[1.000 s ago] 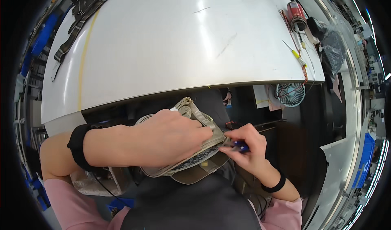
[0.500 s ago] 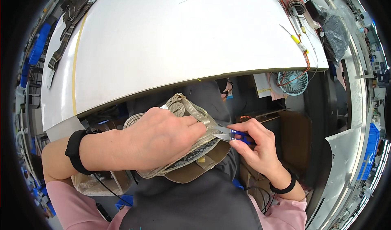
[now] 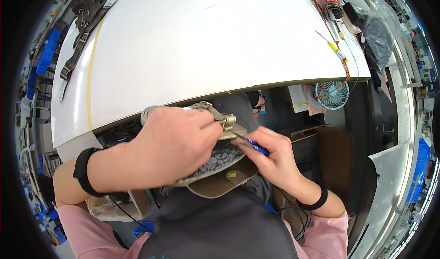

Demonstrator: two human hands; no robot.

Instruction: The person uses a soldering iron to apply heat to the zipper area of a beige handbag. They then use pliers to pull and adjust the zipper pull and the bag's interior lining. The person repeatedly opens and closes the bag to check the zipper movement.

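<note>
A small beige zippered bag (image 3: 219,185) rests on my lap, its zip undone and its grey floral lining showing below a rolled strap and a metal buckle (image 3: 228,122). My left hand (image 3: 176,142) is closed on the bag's upper edge beside the buckle; the fingertips are partly hidden. Blue-handled thread snips (image 3: 258,147) sit in the closed fingers of my right hand (image 3: 275,158). Their blades point left at the bag's edge just below the buckle. Whether they touch the fabric or a thread I cannot tell.
Ahead lies a white table (image 3: 174,43) with dark straps (image 3: 85,22) at its far left. At its right are a red can (image 3: 331,3), a yellow-handled pointed tool (image 3: 338,50) and orange-black wires. A blue fan (image 3: 332,94) stands below the right edge.
The snips have turned and shifted slightly left against the bag. My left hand has tilted the bag, so more of its lining shows.
</note>
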